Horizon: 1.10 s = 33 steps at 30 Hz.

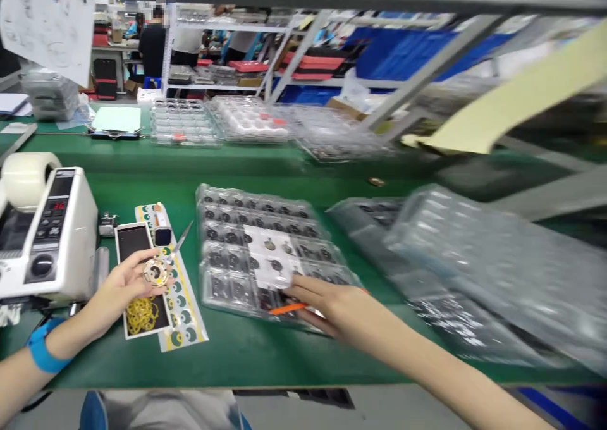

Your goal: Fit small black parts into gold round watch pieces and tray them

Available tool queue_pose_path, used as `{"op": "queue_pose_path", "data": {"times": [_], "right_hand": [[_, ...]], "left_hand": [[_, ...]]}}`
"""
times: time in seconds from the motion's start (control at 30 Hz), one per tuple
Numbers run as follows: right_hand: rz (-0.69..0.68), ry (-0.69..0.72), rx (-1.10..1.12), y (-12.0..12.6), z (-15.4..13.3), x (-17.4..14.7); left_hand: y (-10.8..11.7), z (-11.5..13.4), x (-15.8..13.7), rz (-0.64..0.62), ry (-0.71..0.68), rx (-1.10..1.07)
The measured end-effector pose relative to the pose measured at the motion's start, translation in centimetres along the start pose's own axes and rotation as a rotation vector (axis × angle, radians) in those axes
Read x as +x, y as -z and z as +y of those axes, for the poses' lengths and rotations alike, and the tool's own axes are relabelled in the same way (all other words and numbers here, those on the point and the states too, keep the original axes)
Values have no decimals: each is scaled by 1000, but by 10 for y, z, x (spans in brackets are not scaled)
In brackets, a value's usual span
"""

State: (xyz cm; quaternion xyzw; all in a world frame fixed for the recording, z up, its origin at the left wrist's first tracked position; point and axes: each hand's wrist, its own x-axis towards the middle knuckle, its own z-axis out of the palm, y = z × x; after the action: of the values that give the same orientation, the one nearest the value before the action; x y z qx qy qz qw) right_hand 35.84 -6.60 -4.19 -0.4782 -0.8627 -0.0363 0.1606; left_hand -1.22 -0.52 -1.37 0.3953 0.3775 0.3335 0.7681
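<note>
My left hand [130, 281], with a blue band at the wrist, pinches a round gold-and-white watch part [155, 273] above a narrow white-rimmed tray [124, 240]. Yellow rings [141, 316] lie in that tray. Beside it is a sticker sheet [187, 316] with rows of round yellow-and-dark pieces; a thin pointed metal blade or tweezer tip [183, 237] shows over it. My right hand [339, 303] is closed around a slim orange tool [287, 308]. Its fingertips are at a white paper [270, 243] on a clear compartment tray [222, 262] holding dark round parts.
A white tape dispenser [57, 240] stands at the left. Clear plastic trays [474, 246] are stacked at the right, and more trays [184, 120] line the raised back ledge. A slanted grey metal strut [436, 69] and a yellow paper strip [516, 95] hang at upper right.
</note>
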Motion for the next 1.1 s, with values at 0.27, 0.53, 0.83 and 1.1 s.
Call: {"op": "queue_pose_path", "data": {"times": [0.27, 0.53, 0.83, 1.1], "right_hand": [[287, -231, 519, 6, -66, 68], [261, -349, 1073, -22, -128, 149], [251, -446, 1187, -35, -131, 142], [258, -450, 1107, -34, -134, 141]], "left_hand": [[5, -4, -3, -164, -192, -33], [4, -9, -1, -172, -318, 54], [0, -12, -4, -128, -262, 132], [-4, -11, -6, -96, -239, 129]]}}
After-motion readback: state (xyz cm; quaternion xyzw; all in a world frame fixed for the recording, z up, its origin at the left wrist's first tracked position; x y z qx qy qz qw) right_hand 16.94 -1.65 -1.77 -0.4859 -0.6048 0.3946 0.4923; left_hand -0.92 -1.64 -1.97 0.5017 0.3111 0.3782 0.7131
